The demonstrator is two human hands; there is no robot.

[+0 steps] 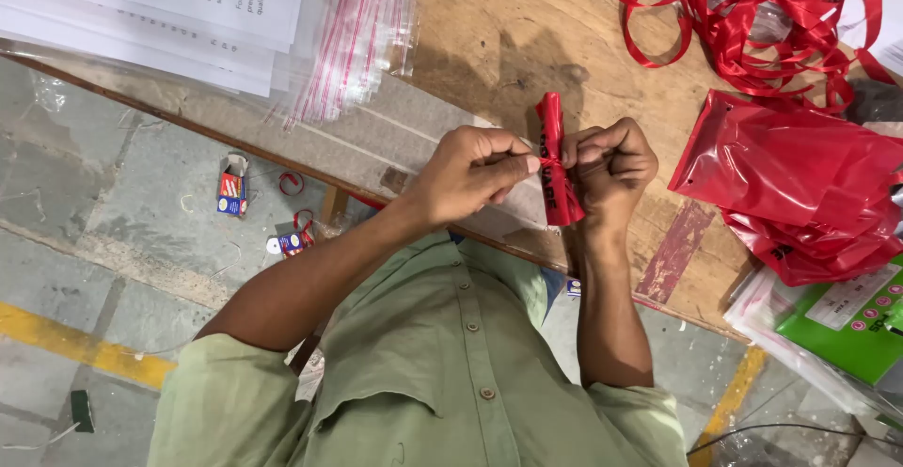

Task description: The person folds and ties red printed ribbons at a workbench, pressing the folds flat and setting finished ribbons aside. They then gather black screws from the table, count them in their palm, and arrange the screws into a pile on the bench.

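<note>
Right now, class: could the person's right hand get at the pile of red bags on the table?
Probably yes. The red bags lie just beside the right hand, with only bare table between them, but its fingers are shut on the red roll.

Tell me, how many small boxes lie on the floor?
2. One small box lies on the grey floor beside the table edge; the second box lies nearer the person's left forearm. A third may be hidden behind the right forearm.

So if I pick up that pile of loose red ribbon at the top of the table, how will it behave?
The red ribbon pile is thin looping strips, so likely floppy and light. Its tangled loops would probably drag along together, and the glossy surface may feel slippery.
</note>
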